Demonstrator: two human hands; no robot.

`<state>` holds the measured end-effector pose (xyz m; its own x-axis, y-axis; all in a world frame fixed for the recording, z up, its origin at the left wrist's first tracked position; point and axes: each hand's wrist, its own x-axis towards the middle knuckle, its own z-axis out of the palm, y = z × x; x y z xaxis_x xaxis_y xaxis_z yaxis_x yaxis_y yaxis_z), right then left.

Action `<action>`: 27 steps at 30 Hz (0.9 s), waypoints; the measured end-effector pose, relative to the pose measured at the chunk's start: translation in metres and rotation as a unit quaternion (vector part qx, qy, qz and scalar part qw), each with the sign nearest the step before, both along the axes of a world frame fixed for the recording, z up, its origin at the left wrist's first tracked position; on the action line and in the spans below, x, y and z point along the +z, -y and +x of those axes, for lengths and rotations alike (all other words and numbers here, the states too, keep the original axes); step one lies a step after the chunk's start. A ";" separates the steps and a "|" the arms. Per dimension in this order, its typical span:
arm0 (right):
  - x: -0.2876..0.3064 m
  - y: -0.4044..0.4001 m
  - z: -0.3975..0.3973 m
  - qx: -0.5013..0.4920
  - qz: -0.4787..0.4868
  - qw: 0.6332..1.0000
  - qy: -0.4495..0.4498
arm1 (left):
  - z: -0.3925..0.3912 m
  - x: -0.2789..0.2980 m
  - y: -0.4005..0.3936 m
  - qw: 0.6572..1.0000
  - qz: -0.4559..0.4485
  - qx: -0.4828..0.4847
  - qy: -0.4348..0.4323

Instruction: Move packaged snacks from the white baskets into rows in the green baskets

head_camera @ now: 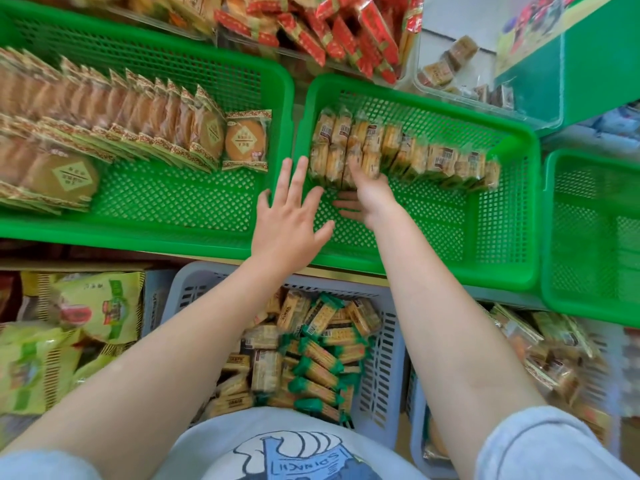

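nearby, round cakes (104, 129) fill left green basket (173, 202)

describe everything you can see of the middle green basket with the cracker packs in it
The middle green basket is a rectangular bin of bright green plastic, with perforated lattice walls and floor and a smooth rolled rim. It sits level between two other green baskets. A row of clear-wrapped cracker packs stands along its far side; the near floor is bare. The right hand holds packs at the row's left end, and the left hand hovers open over its left rim.

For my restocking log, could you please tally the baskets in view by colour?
Green baskets: 3 (left, middle, right)
White baskets: 2 (centre, lower right)
Total: 5
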<state>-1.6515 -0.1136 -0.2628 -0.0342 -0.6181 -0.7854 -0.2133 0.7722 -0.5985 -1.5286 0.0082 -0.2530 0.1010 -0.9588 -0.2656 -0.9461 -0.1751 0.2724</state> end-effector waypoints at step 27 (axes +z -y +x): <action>-0.069 -0.248 -0.142 -0.169 0.078 0.982 0.001 | -0.048 0.011 -0.177 0.876 0.178 0.184 -0.409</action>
